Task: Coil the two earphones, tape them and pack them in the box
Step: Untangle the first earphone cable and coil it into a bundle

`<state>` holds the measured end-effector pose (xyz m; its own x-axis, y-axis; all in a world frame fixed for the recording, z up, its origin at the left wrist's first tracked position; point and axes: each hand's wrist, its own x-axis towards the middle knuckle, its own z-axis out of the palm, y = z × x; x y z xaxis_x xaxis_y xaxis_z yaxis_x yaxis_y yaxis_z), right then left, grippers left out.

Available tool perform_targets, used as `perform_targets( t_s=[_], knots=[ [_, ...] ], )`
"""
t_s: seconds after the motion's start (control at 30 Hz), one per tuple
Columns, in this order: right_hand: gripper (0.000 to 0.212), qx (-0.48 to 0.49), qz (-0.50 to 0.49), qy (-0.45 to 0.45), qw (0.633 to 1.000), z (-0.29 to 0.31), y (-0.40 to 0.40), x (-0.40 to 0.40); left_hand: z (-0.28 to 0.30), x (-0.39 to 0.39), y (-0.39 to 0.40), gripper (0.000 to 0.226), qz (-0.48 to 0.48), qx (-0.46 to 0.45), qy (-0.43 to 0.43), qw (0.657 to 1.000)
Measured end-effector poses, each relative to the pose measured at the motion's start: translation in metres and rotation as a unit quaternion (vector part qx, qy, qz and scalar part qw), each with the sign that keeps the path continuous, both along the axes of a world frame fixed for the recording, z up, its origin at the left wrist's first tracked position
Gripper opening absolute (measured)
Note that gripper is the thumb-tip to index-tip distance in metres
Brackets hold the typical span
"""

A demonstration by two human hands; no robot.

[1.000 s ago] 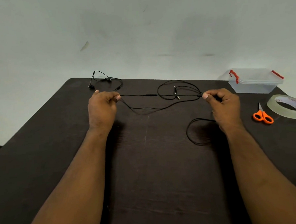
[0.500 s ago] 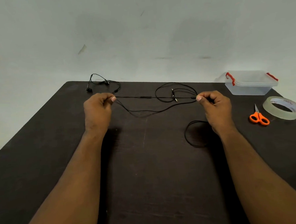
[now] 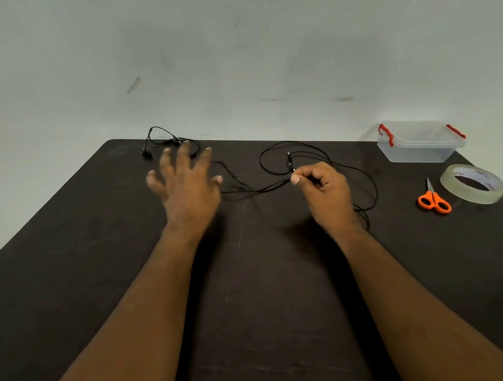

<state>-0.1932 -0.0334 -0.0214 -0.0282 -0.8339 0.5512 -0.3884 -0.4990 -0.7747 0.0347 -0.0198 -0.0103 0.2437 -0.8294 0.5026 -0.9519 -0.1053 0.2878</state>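
Note:
Black earphone cables (image 3: 262, 188) lie tangled across the far half of a dark table (image 3: 249, 278). Their earbuds (image 3: 146, 154) rest at the far left edge. A cable loop (image 3: 271, 154) with a jack plug lies in the middle. My left hand (image 3: 186, 185) hovers with fingers spread over the left part of the cable and holds nothing. My right hand (image 3: 321, 191) pinches the cable between thumb and forefinger near the jack. More cable curls to the right of that hand. A clear plastic box (image 3: 420, 145) with red latches stands at the far right, lid on.
Orange-handled scissors (image 3: 433, 199) lie to the right of my right hand. A roll of clear tape (image 3: 474, 187) lies beside them near the table's right edge. A pale wall rises behind the table.
My left hand has let go of the cable and spread its fingers. The stretched cable has gone slack onto the table. My right hand moved left, still pinching the cable.

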Motion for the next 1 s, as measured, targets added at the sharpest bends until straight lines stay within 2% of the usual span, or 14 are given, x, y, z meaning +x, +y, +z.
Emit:
perform_targets(
  t_s=[0.07,0.1,0.2,0.3,0.37,0.5,0.6,0.73,0.87,1.0],
  knots=[
    [0.014,-0.002,0.019,0.016,1.0,-0.001,0.001,0.008,0.003,-0.032,0.005,0.048,-0.077,-0.058,0.011,0.995],
    [0.013,0.001,0.026,0.02,0.999,-0.002,0.001,0.01,0.002,-0.045,0.005,0.043,-0.139,-0.087,0.042,0.986],
    [0.013,-0.005,0.037,0.02,0.999,-0.003,0.002,0.01,-0.008,-0.071,0.008,0.029,-0.316,-0.085,0.201,0.924],
    [0.012,-0.008,0.04,0.029,0.999,-0.004,0.002,0.009,-0.013,-0.073,0.01,0.019,-0.332,-0.052,0.296,0.894],
    [0.013,-0.005,0.047,0.037,0.998,-0.004,0.003,0.009,-0.015,-0.069,0.008,0.014,-0.325,-0.054,0.328,0.885],
    [0.006,-0.018,0.063,0.081,0.995,-0.005,0.003,0.009,-0.015,-0.058,0.005,0.01,-0.337,-0.066,0.263,0.902],
    [0.012,-0.018,0.063,0.103,0.992,-0.008,-0.003,0.001,-0.014,-0.04,-0.002,0.007,-0.292,-0.094,0.247,0.919],
    [0.014,0.024,0.027,0.053,0.998,-0.005,-0.011,-0.025,-0.008,0.011,-0.01,0.011,-0.149,-0.144,0.298,0.932],
    [0.013,0.036,-0.001,0.086,0.996,0.0,-0.014,-0.042,-0.007,0.051,-0.01,0.016,-0.03,-0.152,0.273,0.95],
    [0.015,0.023,-0.025,0.089,0.995,0.002,-0.013,-0.05,-0.005,0.061,-0.004,0.016,0.013,-0.158,0.257,0.953]
  ],
)
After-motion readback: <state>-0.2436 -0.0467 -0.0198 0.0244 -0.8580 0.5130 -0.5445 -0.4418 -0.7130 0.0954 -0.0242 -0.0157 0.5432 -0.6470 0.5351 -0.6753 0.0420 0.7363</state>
